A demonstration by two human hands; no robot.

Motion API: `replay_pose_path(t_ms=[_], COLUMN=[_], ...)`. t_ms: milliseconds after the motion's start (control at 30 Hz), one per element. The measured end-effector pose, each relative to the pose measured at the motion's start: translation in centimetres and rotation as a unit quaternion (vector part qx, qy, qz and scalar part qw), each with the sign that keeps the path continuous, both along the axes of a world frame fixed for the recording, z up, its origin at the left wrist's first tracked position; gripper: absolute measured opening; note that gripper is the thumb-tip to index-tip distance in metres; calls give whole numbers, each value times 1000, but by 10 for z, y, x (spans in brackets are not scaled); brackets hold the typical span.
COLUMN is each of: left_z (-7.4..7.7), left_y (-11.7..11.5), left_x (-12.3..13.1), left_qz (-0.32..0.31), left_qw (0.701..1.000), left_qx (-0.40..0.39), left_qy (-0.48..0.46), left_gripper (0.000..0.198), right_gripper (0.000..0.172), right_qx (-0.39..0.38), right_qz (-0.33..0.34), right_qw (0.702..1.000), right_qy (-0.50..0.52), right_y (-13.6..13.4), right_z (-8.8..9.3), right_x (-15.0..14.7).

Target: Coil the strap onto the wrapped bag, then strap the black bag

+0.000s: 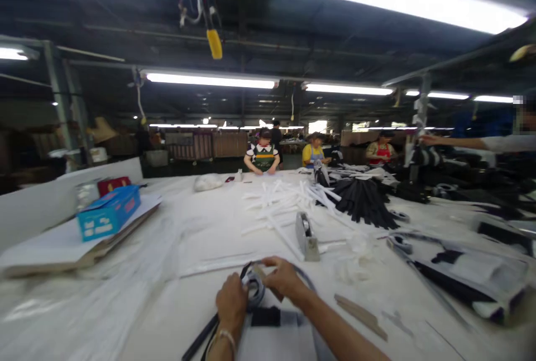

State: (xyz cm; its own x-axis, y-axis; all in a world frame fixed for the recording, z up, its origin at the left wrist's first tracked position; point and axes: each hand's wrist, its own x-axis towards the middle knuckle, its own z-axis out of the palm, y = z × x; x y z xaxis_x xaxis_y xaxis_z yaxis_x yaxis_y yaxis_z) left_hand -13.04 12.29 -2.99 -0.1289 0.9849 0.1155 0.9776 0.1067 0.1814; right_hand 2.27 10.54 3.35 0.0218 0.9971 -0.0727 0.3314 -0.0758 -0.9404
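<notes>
My left hand [232,300], with a bracelet at its wrist, is closed at the left edge of a grey ring-shaped coil [255,293]. My right hand [285,281] pinches a brown, card-like piece [261,275] against the coil's upper right side. Beneath both hands lies a flat whitish bundle [274,344] with a dark patch [266,317] and a curved dark edge. A black strip [200,338] runs out under my left forearm. Blur hides exactly how my left fingers grip.
Ahead stands a grey tape dispenser [307,237], beside white strips [280,199] and black strips [363,202]. Brown card strips [360,315] and a similar bundle [460,271] lie right. A blue box [109,213] sits left on stacked sheets. Several people work beyond the table.
</notes>
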Motion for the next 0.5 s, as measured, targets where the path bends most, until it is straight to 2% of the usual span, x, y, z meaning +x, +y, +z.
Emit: replay_pose_path(t_ms=[33,133,300,433,500], left_z=[-1,-8,-9,-5,-4], left_y=[-1,2,1,-1,-1], left_x=[1,1,3,4,3], left_qz=[5,12,2,0,1], left_qw=[1000,1000,999,999,999], left_qx=[0,4,28,33,33], left_qy=[-3,-10,-17,-18,-16], left_gripper=[29,26,24,22,23], right_gripper=[31,3,25,24,19], right_qx=[-16,-63,-121,-131,-101], right_qz=[11,45,84,114,116], right_qw=[1000,994,976,959,959], right_qy=[-21,-74,-160,-225,-237], right_y=[2,13,29,49,58], right_z=[-3,-13,-22,-32,-38], right_x=[2,10,8,-13,-27])
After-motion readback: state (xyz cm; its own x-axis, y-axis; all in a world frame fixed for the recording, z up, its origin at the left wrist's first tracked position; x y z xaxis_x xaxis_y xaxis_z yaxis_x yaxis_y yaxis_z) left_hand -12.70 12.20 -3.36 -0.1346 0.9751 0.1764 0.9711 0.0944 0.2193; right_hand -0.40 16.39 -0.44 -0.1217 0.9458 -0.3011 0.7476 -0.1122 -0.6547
